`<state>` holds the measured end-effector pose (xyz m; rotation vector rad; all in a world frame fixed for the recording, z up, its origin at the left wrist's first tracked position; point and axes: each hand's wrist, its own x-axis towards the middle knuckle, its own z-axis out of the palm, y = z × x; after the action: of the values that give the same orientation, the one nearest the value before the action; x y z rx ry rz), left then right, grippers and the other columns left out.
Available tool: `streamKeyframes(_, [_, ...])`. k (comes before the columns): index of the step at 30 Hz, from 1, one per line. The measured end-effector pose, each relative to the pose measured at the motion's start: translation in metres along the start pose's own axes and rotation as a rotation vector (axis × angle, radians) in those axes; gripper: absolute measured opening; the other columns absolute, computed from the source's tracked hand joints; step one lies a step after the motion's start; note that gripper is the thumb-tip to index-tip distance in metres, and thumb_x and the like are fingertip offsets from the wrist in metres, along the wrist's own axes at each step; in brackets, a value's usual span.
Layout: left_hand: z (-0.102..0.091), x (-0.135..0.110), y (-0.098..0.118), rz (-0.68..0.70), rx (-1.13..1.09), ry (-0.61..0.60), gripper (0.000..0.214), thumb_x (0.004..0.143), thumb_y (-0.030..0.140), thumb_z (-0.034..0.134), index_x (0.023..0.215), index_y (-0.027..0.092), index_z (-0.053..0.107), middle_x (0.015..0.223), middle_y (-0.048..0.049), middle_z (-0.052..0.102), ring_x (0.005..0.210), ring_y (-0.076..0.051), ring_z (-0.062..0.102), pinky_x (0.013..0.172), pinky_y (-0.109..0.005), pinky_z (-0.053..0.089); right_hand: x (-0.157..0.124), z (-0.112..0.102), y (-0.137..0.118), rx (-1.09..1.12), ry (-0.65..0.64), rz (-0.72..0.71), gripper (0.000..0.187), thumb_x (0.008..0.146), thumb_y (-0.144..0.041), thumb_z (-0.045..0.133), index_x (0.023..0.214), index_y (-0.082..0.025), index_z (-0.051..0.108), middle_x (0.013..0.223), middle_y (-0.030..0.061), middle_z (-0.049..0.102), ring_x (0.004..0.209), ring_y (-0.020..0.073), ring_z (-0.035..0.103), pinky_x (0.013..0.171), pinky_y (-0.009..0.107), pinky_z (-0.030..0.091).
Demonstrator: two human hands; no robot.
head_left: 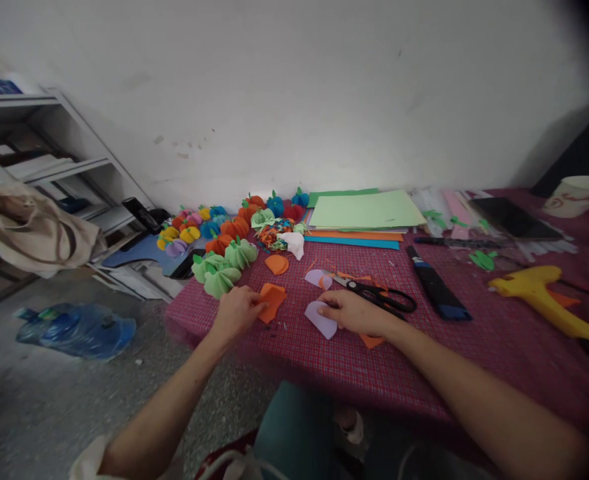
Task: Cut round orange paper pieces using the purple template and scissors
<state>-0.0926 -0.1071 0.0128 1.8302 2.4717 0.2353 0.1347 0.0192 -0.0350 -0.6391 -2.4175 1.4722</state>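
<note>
My left hand (239, 310) has its thumb and fingers closed at the left edge of a small stack of orange paper pieces (274, 301) near the table's front. Between the fingers of my right hand (351, 312) is a lilac paper piece with a rounded end (320, 321), held just above or on the cloth. Behind it lies another lilac piece (315, 277). Black-handled scissors (374, 291) rest beyond my right hand, over orange paper scraps. Rounded orange cut-outs (277, 265) lie beyond the orange stack.
Several folded-paper pumpkins (234, 228) crowd the table's back left, beside a heap of colourful scraps (273, 235). Coloured paper sheets (367, 209) lie by the wall. Rightward are a dark-handled cutter (437, 287), a yellow glue gun (549, 300), a dark tablet (517, 218) and a paper cup (577, 196).
</note>
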Motion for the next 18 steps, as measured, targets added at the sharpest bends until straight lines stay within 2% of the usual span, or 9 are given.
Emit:
streamKeyframes(3, [-0.011, -0.002, 0.008, -0.038, -0.402, 0.055, 0.032, 0.074, 0.043, 0.053, 0.057, 0.017, 0.062, 0.064, -0.0026, 0.059, 0.061, -0.014, 0.05, 0.056, -0.026, 0.034, -0.001, -0.005, -0.005, 0.177, 0.011, 0.059, 0.024, 0.079, -0.038, 0.051, 0.07, -0.016, 0.054, 0.054, -0.0044, 0.046, 0.042, 0.0063, 0.039, 0.039, 0.019, 0.027])
streamKeyframes(5, [-0.011, 0.001, 0.02, -0.111, -0.812, -0.005, 0.033, 0.071, 0.048, 0.056, 0.068, 0.016, 0.066, 0.064, -0.0028, 0.062, 0.06, -0.015, 0.053, 0.053, -0.025, 0.038, -0.003, -0.011, -0.013, 0.32, 0.059, 0.081, 0.024, 0.077, -0.038, 0.054, 0.068, -0.017, 0.053, 0.051, -0.0064, 0.043, 0.039, 0.0047, 0.035, 0.037, 0.017, 0.024])
streamKeyframes(7, [-0.004, 0.007, 0.037, -0.174, -1.157, -0.049, 0.036, 0.066, 0.048, 0.063, 0.079, 0.014, 0.067, 0.07, -0.0046, 0.066, 0.063, -0.017, 0.057, 0.055, -0.026, 0.042, -0.005, -0.018, -0.023, 0.473, 0.142, 0.101, 0.022, 0.075, -0.039, 0.057, 0.072, -0.017, 0.054, 0.049, -0.0076, 0.043, 0.036, 0.0037, 0.032, 0.035, 0.017, 0.021])
streamKeyframes(9, [0.009, 0.018, 0.056, -0.179, -1.352, -0.063, 0.036, 0.06, 0.042, 0.07, 0.083, 0.014, 0.067, 0.075, -0.0045, 0.068, 0.068, -0.018, 0.06, 0.061, -0.028, 0.046, -0.006, -0.024, -0.031, 0.592, 0.259, 0.114, 0.023, 0.072, -0.04, 0.06, 0.073, -0.018, 0.054, 0.047, -0.0082, 0.043, 0.035, 0.0034, 0.03, 0.034, 0.017, 0.019])
streamKeyframes(12, [0.027, 0.038, 0.082, -0.131, -1.474, -0.019, 0.032, 0.061, 0.034, 0.071, 0.086, 0.014, 0.068, 0.079, -0.0034, 0.069, 0.074, -0.017, 0.061, 0.072, -0.03, 0.047, -0.005, -0.03, -0.033, 0.631, 0.45, 0.122, 0.025, 0.068, -0.041, 0.064, 0.069, -0.018, 0.054, 0.047, -0.0076, 0.046, 0.037, 0.0039, 0.032, 0.036, 0.017, 0.022])
streamKeyframes(14, [0.035, 0.051, 0.096, -0.094, -1.48, -0.026, 0.029, 0.062, 0.034, 0.07, 0.083, 0.014, 0.069, 0.078, -0.0031, 0.07, 0.073, -0.017, 0.062, 0.073, -0.03, 0.047, -0.002, -0.031, -0.028, 0.597, 0.545, 0.096, 0.025, 0.066, -0.041, 0.065, 0.068, -0.017, 0.056, 0.054, -0.0049, 0.053, 0.043, 0.0055, 0.04, 0.041, 0.018, 0.03])
streamKeyframes(18, [0.044, 0.066, 0.114, 0.006, -1.467, -0.095, 0.03, 0.063, 0.034, 0.069, 0.084, 0.014, 0.07, 0.075, -0.0023, 0.069, 0.073, -0.017, 0.062, 0.074, -0.03, 0.047, 0.003, -0.033, -0.012, 0.434, 0.637, 0.047, 0.025, 0.07, -0.041, 0.062, 0.072, -0.016, 0.063, 0.069, 0.0013, 0.061, 0.061, 0.0122, 0.053, 0.058, 0.024, 0.043])
